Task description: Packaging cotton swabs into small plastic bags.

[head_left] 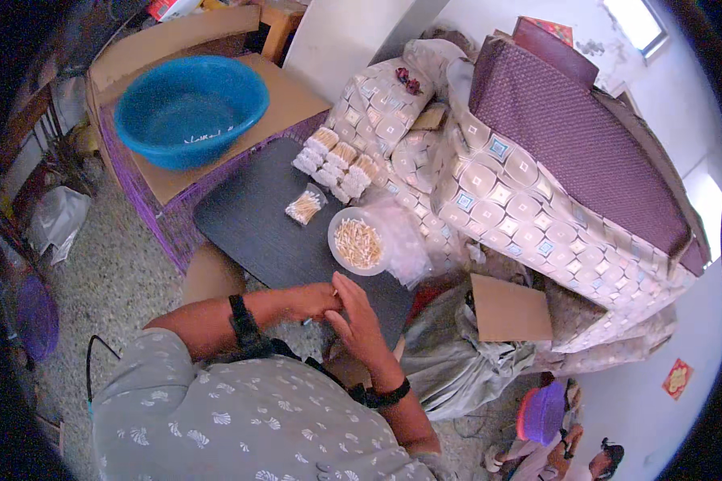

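A round clear tub (358, 241) full of cotton swabs stands on the dark board (253, 220), just beyond the fingertips; a small bag of swabs (305, 207) lies further. The left hand (309, 301) and right hand (358, 321) touch, fingers curled together; what they pinch I cannot tell.

On the worktop (253, 220), a round tub (358, 241) sits right of a small bag (305, 206) (packets (334, 164) behind both); basin (191, 108) far left.
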Demonstrator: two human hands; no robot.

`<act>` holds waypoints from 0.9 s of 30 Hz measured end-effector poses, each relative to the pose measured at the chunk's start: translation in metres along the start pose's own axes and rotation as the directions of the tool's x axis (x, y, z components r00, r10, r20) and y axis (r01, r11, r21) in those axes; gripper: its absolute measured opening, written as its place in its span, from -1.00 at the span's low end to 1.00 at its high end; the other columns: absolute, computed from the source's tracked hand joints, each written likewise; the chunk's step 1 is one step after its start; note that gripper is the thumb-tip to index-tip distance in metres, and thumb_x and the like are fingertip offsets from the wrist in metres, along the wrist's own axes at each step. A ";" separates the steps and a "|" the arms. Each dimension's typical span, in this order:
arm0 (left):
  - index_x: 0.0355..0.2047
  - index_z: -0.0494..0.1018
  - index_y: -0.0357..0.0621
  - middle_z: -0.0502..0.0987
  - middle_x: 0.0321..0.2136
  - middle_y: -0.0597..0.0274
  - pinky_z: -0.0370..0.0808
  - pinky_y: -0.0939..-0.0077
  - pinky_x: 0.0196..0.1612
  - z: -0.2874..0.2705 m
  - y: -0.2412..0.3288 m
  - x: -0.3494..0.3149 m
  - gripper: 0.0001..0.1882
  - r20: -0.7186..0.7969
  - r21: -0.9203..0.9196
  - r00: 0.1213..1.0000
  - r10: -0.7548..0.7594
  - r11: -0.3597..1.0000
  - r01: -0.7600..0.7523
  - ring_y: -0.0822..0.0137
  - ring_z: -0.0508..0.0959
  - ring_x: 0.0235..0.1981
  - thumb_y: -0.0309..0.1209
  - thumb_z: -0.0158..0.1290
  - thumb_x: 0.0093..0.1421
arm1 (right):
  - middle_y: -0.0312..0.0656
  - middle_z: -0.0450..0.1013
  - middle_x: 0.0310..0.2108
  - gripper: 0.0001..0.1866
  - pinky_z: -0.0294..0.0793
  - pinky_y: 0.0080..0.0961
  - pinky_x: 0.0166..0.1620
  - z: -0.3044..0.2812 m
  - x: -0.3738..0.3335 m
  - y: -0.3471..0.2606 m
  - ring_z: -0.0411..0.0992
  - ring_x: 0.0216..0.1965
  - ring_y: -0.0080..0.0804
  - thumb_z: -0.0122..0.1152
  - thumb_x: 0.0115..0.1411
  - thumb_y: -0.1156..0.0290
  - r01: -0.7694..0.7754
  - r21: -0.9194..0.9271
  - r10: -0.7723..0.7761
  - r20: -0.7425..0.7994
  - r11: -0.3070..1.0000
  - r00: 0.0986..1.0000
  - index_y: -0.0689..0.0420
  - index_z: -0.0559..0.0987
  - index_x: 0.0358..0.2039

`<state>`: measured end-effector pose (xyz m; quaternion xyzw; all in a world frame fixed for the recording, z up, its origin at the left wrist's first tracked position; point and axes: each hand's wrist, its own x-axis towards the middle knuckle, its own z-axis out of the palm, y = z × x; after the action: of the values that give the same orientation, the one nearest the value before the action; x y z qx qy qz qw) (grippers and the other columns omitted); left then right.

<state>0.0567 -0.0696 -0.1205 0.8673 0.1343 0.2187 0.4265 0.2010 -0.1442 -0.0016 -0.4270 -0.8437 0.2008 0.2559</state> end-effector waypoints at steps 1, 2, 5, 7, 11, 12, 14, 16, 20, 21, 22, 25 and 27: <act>-0.26 0.42 -0.26 0.46 -0.41 0.09 0.39 0.30 -0.34 0.003 -0.004 0.001 -0.74 -0.224 0.015 0.973 0.063 0.998 -0.061 0.23 0.45 -0.39 -0.33 -0.08 0.15 | -0.01 0.14 0.22 -0.39 0.02 -0.25 0.27 0.001 0.001 0.000 0.08 0.25 -0.05 0.12 0.14 0.32 -0.015 0.017 0.015 0.004 1.000 1.000 0.21 0.21 0.18; -0.29 0.41 -0.25 0.48 -0.38 0.06 0.39 0.23 -0.31 0.007 -0.006 0.001 -0.76 -0.432 0.042 0.894 0.122 0.993 -0.115 0.18 0.46 -0.35 -0.32 -0.11 0.17 | -0.01 0.14 0.22 -0.39 0.02 -0.25 0.27 0.002 0.001 0.003 0.08 0.25 -0.05 0.12 0.14 0.32 -0.026 0.022 0.026 0.006 0.999 1.000 0.21 0.21 0.18; -0.35 0.39 -0.22 0.50 -0.37 -0.03 0.38 0.11 -0.25 -0.022 -0.020 -0.005 -0.78 -0.495 -0.067 0.855 -0.155 0.988 0.140 0.03 0.49 -0.32 -0.33 -0.17 0.21 | 0.01 0.20 0.17 -0.47 0.11 -0.29 0.22 0.007 0.004 0.017 0.15 0.19 -0.05 0.08 0.17 0.36 -0.032 0.038 0.035 -0.092 0.999 0.995 0.20 0.27 0.14; -0.37 0.39 -0.19 0.49 -0.35 -0.12 0.39 0.09 -0.24 -0.039 -0.056 -0.012 -0.78 -0.564 0.090 0.804 -0.189 0.953 0.288 -0.08 0.49 -0.27 -0.34 -0.20 0.23 | 0.01 0.27 0.11 -0.54 0.16 -0.28 0.19 -0.001 0.009 0.028 0.22 0.14 -0.03 0.10 0.15 0.41 -0.055 -0.060 0.048 -0.104 0.997 0.993 0.18 0.34 0.08; -0.38 0.40 -0.16 0.49 -0.34 -0.12 0.40 0.05 -0.24 -0.083 -0.045 -0.015 -0.78 -0.457 0.330 0.811 -0.366 0.777 0.536 -0.12 0.48 -0.27 -0.31 -0.19 0.21 | 0.00 0.33 0.03 -0.60 0.26 -0.29 0.12 -0.026 0.022 0.054 0.27 0.08 -0.04 0.10 0.13 0.44 -0.059 -0.140 0.035 -0.169 0.988 0.985 0.16 0.40 0.02; -0.39 0.40 -0.15 0.49 -0.35 -0.10 0.40 0.03 -0.24 -0.084 -0.050 -0.019 -0.76 -0.473 0.389 0.815 -0.334 0.751 0.534 -0.11 0.48 -0.28 -0.29 -0.20 0.21 | -0.01 0.34 0.02 -0.62 0.27 -0.26 0.11 -0.031 0.027 0.065 0.28 0.06 -0.03 0.11 0.13 0.43 -0.120 -0.124 0.099 -0.167 0.985 0.981 0.16 0.41 -0.01; -0.39 0.39 -0.14 0.49 -0.37 -0.07 0.40 0.02 -0.25 -0.079 -0.062 -0.023 -0.78 -0.504 0.408 0.812 -0.294 0.748 0.523 -0.09 0.49 -0.29 -0.30 -0.19 0.20 | -0.01 0.34 0.01 -0.64 0.27 -0.24 0.11 -0.039 0.040 0.084 0.29 0.03 -0.02 0.12 0.13 0.42 -0.189 -0.103 0.173 -0.151 0.976 0.973 0.17 0.42 -0.04; -0.40 0.39 -0.13 0.49 -0.38 -0.05 0.39 0.00 -0.26 -0.075 -0.060 -0.021 -0.79 -0.534 0.447 0.813 -0.233 0.739 0.505 -0.07 0.49 -0.30 -0.30 -0.19 0.19 | -0.01 0.38 -0.05 -0.65 0.33 -0.25 0.04 -0.052 0.045 0.095 0.33 -0.03 -0.03 0.13 0.11 0.43 -0.227 -0.003 0.223 -0.172 0.974 0.959 0.16 0.43 -0.05; -0.38 0.37 -0.10 0.48 -0.41 0.02 0.40 0.02 -0.30 -0.081 -0.057 -0.018 -0.87 -0.482 0.477 0.815 -0.320 0.685 0.551 -0.04 0.49 -0.30 -0.36 -0.13 0.13 | -0.03 0.42 -0.11 -0.65 0.49 -0.41 -0.19 -0.056 0.070 0.128 0.44 -0.11 -0.21 0.15 0.07 0.52 -0.147 -0.173 0.121 -0.152 0.974 0.981 0.14 0.46 -0.07; -0.38 0.37 -0.09 0.48 -0.41 0.04 0.41 0.02 -0.31 -0.082 -0.055 -0.019 -0.88 -0.506 0.494 0.821 -0.265 0.691 0.528 -0.04 0.49 -0.31 -0.37 -0.12 0.11 | -0.03 0.42 -0.11 -0.65 0.49 -0.41 -0.19 -0.055 0.077 0.132 0.44 -0.11 -0.21 0.15 0.07 0.52 -0.147 -0.171 0.123 -0.144 0.974 0.982 0.14 0.46 -0.07; -0.38 0.37 -0.09 0.48 -0.41 0.04 0.41 0.02 -0.31 -0.084 -0.052 -0.019 -0.88 -0.509 0.489 0.817 -0.270 0.690 0.533 -0.04 0.49 -0.31 -0.37 -0.12 0.11 | -0.01 0.42 -0.13 -0.68 0.43 -0.31 -0.12 -0.054 0.083 0.136 0.40 -0.11 -0.11 0.15 0.06 0.49 -0.145 -0.167 0.126 -0.120 0.975 0.985 0.15 0.47 -0.12; -0.38 0.37 -0.09 0.47 -0.44 0.03 0.42 0.04 -0.32 -0.089 -0.049 -0.020 -0.88 -0.509 0.454 0.817 -0.271 0.722 0.523 -0.03 0.50 -0.33 -0.36 -0.12 0.12 | 0.01 0.42 -0.17 -0.72 0.37 -0.21 -0.05 -0.048 0.103 0.141 0.36 -0.13 -0.01 0.14 0.04 0.44 -0.072 -0.197 0.063 -0.054 0.978 0.997 0.15 0.49 -0.18; -0.39 0.37 -0.09 0.47 -0.45 0.02 0.42 0.05 -0.32 -0.088 -0.052 -0.022 -0.88 -0.525 0.486 0.832 -0.178 0.740 0.465 -0.03 0.51 -0.36 -0.36 -0.11 0.10 | 0.01 0.42 -0.19 -0.72 0.36 -0.20 -0.05 -0.038 0.114 0.143 0.36 -0.15 -0.01 0.13 0.05 0.41 -0.001 -0.222 -0.002 -0.016 0.975 1.000 0.14 0.50 -0.19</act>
<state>-0.0084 0.0127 -0.1199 0.8442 0.4419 0.2780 0.1219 0.2552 0.0333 -0.0215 -0.4544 -0.8589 0.1017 0.2133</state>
